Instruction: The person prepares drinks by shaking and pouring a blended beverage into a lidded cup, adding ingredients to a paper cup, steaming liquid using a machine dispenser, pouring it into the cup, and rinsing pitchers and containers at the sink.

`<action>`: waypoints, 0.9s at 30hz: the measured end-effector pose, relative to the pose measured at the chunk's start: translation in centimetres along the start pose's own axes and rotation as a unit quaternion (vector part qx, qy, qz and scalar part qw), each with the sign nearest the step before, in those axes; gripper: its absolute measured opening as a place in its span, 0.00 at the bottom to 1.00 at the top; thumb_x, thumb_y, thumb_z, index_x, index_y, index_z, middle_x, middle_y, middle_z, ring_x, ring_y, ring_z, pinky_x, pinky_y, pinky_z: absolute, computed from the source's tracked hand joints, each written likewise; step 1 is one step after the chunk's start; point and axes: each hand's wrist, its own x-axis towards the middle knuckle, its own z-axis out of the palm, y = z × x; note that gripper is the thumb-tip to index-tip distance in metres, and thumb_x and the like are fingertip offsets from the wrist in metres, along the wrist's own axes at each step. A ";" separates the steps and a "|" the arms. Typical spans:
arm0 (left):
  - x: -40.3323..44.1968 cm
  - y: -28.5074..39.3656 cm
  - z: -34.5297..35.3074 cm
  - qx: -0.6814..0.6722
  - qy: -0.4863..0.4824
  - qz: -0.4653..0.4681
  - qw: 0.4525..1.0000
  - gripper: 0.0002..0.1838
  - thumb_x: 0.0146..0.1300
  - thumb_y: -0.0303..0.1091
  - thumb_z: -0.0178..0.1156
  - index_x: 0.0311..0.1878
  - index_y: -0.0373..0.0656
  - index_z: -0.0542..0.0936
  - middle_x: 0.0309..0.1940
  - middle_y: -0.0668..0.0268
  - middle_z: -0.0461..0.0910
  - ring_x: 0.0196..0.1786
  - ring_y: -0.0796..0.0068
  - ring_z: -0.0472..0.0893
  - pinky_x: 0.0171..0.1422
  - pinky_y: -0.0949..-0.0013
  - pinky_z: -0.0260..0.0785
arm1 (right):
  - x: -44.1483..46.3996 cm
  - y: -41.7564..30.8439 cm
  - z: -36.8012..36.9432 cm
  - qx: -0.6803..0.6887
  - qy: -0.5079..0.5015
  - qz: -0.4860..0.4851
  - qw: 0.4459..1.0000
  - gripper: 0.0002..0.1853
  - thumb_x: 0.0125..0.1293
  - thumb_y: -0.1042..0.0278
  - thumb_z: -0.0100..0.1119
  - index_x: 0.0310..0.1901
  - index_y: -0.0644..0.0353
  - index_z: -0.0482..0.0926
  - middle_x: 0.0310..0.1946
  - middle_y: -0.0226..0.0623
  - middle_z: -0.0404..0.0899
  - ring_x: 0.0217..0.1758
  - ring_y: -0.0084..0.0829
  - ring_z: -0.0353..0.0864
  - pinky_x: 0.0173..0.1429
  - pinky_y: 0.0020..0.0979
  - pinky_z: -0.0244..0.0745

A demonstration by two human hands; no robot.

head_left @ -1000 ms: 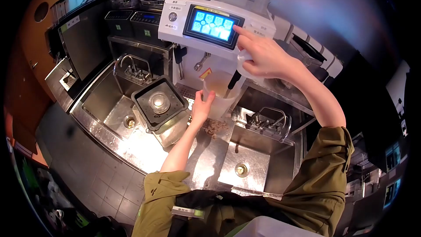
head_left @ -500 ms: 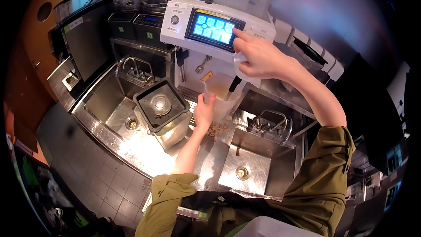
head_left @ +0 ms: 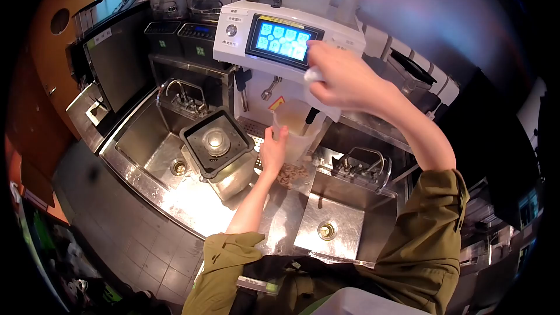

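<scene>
My left hand (head_left: 273, 150) is closed around the side of a translucent plastic jug (head_left: 287, 119), which holds a pale liquid. A dark-handled utensil (head_left: 312, 116) leans inside the jug. Above it, my right hand (head_left: 341, 76) reaches to the right edge of a lit touchscreen (head_left: 281, 39) on a white dispenser (head_left: 232, 52), its index finger at the screen. The other fingers curl around a white, cloth-like piece (head_left: 313, 75), partly hidden by the hand. Whether the fingertip presses the glass I cannot tell.
Left of the jug stands a blender jar (head_left: 224, 160) with a dark square lid. Steel sinks with taps lie on the left (head_left: 146, 154) and right (head_left: 332, 216). Brown bits (head_left: 293, 173) lie on the steel counter (head_left: 274, 219). Blender bases (head_left: 201, 34) stand behind.
My right hand has shifted slightly left, and its index finger is more bent against the screen's edge. My left hand stays on the jug. The camera view has shifted a little.
</scene>
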 end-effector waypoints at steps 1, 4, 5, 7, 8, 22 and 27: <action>0.2 -0.1 0.1 -0.025 -0.004 -0.001 1.000 0.33 0.54 0.64 0.48 0.46 0.41 0.71 0.23 0.49 0.77 0.33 0.49 0.78 0.39 0.58 0.67 | -1.5 -0.2 -0.6 0.054 0.044 -0.012 0.997 0.14 0.45 0.72 0.48 0.35 0.66 0.64 0.45 0.51 0.68 0.38 0.45 0.72 0.44 0.37 0.69; 0.5 -0.6 0.2 -0.082 -0.023 -0.019 0.996 0.33 0.53 0.63 0.51 0.44 0.38 0.71 0.24 0.51 0.77 0.32 0.58 0.78 0.39 0.63 0.67 | -8.8 1.4 0.4 0.263 0.140 0.043 0.953 0.19 0.45 0.75 0.45 0.43 0.64 0.63 0.41 0.38 0.67 0.38 0.32 0.72 0.44 0.28 0.69; 0.4 -0.3 0.0 -0.092 -0.026 -0.030 0.995 0.33 0.53 0.62 0.53 0.44 0.37 0.71 0.24 0.53 0.78 0.32 0.61 0.78 0.39 0.64 0.67 | -11.4 1.5 1.9 0.417 0.170 0.105 0.887 0.19 0.49 0.74 0.44 0.46 0.63 0.59 0.34 0.40 0.67 0.35 0.29 0.72 0.40 0.28 0.70; -0.7 -0.2 -0.2 -0.102 -0.012 -0.032 0.994 0.33 0.52 0.62 0.54 0.43 0.36 0.72 0.25 0.55 0.78 0.31 0.66 0.77 0.40 0.67 0.66 | -17.0 3.6 7.0 0.622 0.220 0.266 0.703 0.19 0.48 0.74 0.44 0.45 0.60 0.62 0.33 0.37 0.69 0.34 0.25 0.73 0.34 0.24 0.72; -1.0 0.0 -0.1 -0.105 0.005 -0.019 0.994 0.33 0.52 0.61 0.55 0.42 0.35 0.73 0.25 0.56 0.78 0.31 0.68 0.77 0.40 0.68 0.66 | -18.3 2.6 9.2 0.680 0.316 0.349 0.561 0.18 0.52 0.71 0.46 0.46 0.61 0.66 0.33 0.38 0.72 0.35 0.27 0.75 0.34 0.25 0.73; -8.8 -3.6 -2.0 -0.213 -0.078 -0.156 0.961 0.18 0.62 0.42 0.52 0.43 0.34 0.75 0.21 0.74 0.68 0.21 0.89 0.60 0.24 0.80 0.51 | -24.2 4.2 25.7 0.887 0.264 0.376 0.038 0.20 0.65 0.66 0.38 0.57 0.62 0.61 0.57 0.42 0.63 0.61 0.39 0.62 0.65 0.43 0.57; -13.0 -8.6 -3.1 -0.249 -0.051 -0.201 0.946 0.16 0.63 0.43 0.50 0.41 0.39 0.73 0.23 0.78 0.67 0.21 0.91 0.60 0.21 0.82 0.49 | -18.4 3.2 26.4 0.858 0.242 0.363 0.271 0.21 0.66 0.62 0.37 0.59 0.60 0.59 0.58 0.38 0.62 0.63 0.36 0.59 0.63 0.43 0.58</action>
